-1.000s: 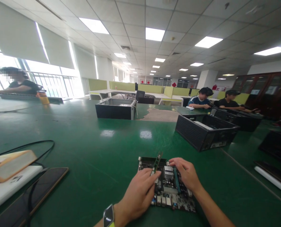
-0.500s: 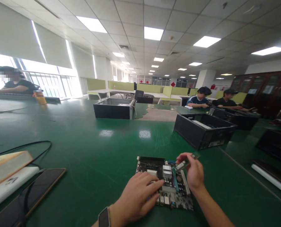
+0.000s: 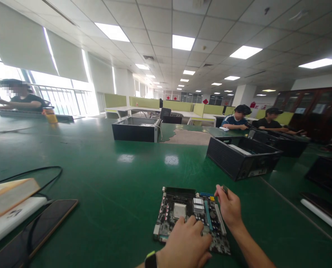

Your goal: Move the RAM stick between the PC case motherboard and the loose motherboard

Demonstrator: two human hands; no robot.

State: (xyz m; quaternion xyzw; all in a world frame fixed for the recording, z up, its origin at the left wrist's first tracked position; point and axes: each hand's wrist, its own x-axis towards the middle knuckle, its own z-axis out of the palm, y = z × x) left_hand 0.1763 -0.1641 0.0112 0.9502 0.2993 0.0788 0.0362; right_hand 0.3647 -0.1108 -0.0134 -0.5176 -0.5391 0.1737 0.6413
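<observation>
1. Circuit board, dark, rectangular, crowded with components point(image 3: 190, 206): one, lying flat on the glossy green desk point(image 3: 112, 193), in front of me and right of centre in my head view.
2. Left hand point(image 3: 187, 242): palm down over the board's near edge, fingers loosely bent and spread; I see nothing in its grip. Nearest fitting: square silver plate point(image 3: 179, 211), just beyond the fingertips.
3. Right hand point(image 3: 230, 208): just beside the board's far right corner, grip pinched closed on a slim dark piece point(image 3: 224, 189), mostly hidden by the fingers; its long axis I cannot tell.
4. Key relation: from the right grip, the board lies left and towards me. Its long blue-green slot point(image 3: 208, 216) runs away from me, far end leaning slightly left; a long pale slot point(image 3: 221, 219) lies to its right. I log the right hand as nearer to both far ends.
5. Black box-shaped computer case point(image 3: 227, 158): one, beyond the right hand, well apart from the board.
</observation>
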